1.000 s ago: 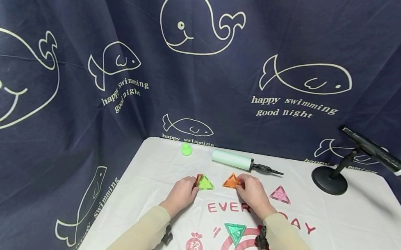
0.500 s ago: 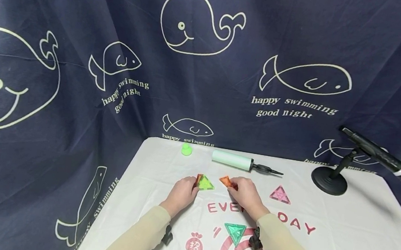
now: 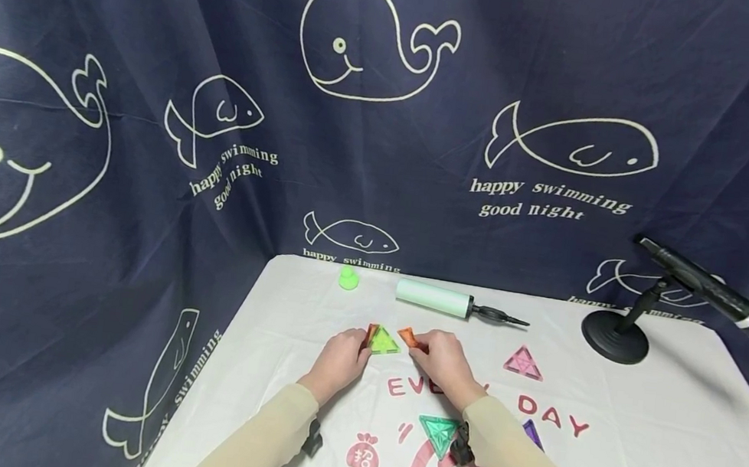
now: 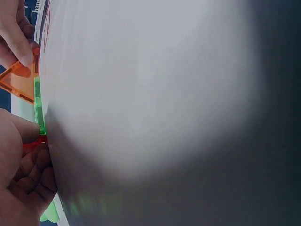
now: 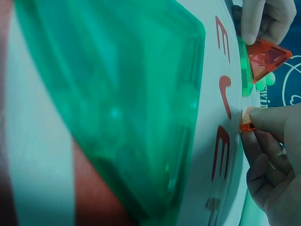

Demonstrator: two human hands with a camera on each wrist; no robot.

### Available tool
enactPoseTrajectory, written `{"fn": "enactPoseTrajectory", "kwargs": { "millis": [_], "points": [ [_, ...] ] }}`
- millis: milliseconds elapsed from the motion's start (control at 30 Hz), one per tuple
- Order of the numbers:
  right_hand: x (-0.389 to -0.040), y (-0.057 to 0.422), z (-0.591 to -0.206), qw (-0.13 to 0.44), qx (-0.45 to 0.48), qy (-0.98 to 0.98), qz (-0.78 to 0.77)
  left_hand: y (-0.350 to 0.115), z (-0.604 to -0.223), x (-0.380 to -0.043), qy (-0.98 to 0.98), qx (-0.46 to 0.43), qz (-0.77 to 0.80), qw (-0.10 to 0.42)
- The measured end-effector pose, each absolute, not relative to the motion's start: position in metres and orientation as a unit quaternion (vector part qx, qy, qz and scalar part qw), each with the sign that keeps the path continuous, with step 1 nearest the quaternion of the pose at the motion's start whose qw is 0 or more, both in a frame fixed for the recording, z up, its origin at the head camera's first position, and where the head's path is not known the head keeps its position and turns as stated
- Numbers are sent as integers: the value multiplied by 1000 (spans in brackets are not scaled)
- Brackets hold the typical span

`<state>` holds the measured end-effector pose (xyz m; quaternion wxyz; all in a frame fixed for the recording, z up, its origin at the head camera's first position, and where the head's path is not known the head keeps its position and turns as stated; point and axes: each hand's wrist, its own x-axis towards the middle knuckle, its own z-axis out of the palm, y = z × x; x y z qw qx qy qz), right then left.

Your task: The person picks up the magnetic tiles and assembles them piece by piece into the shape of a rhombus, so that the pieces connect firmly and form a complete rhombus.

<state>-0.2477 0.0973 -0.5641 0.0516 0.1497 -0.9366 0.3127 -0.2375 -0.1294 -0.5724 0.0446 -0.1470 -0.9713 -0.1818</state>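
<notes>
My left hand (image 3: 341, 361) pinches a red triangular magnetic tile (image 5: 269, 59), standing tilted up along the left edge of a yellow-green triangular tile (image 3: 384, 342). The yellow-green tile lies flat on the table. My right hand (image 3: 442, 361) pinches an orange triangular tile (image 4: 21, 84), also tilted up, just right of the yellow-green one. In the right wrist view only a narrow part of the orange tile (image 5: 247, 118) shows between thumb and fingers. A teal triangular tile (image 3: 438, 435) lies beside my right wrist and looms large in the right wrist view.
A pink triangular tile (image 3: 524, 363) lies to the right. Partly behind the right sleeve is a purple tile (image 3: 533, 433). Along the back stand a small green object (image 3: 348, 279), a mint hand pump (image 3: 434, 299) and a black stand (image 3: 616, 336) on a round base.
My right hand has moved left, lifting the orange tile from flat to tilted and bringing it near the yellow-green tile. The purple tile has come into sight. My left hand stays put.
</notes>
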Motion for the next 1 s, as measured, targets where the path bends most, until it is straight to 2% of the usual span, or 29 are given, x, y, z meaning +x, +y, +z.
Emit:
{"fn": "enactPoseTrajectory", "kwargs": {
  "millis": [1000],
  "points": [
    [-253, 70, -558, 26, 138, -932, 333, -132, -573, -241, -967, -160, -191, 49]
  ]
}}
